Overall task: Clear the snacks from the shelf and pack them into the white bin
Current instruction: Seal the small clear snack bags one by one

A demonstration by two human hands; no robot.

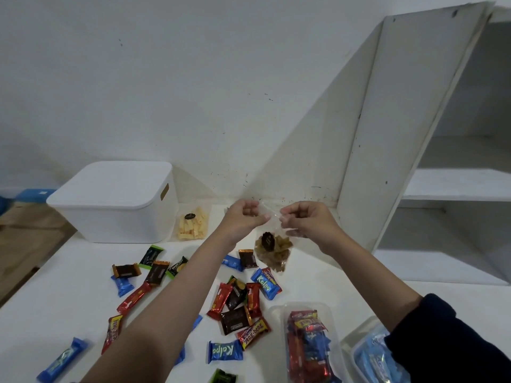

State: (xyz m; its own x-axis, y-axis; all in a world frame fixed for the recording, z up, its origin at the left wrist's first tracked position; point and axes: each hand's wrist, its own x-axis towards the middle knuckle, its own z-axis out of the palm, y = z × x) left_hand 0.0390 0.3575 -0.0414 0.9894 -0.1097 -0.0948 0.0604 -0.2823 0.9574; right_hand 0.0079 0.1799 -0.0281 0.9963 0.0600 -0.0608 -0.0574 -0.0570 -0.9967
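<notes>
Left of both hands, closed white bin (116, 201) on the table. Right of them, white shelf (453, 183). Between left hand (244, 215) and right hand (307, 218), clear bag of brown snacks (272, 251), top pinched by curled fingers of both, hanging below. Nearer, beneath the forearms, scattered wrapped snacks (237, 302).

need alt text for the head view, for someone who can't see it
Both hands, left hand and right hand, pinch the top of a clear bag of brown snacks above a white table strewn with wrapped candy bars. A lidded white bin sits back left; white shelves stand at right.
</notes>
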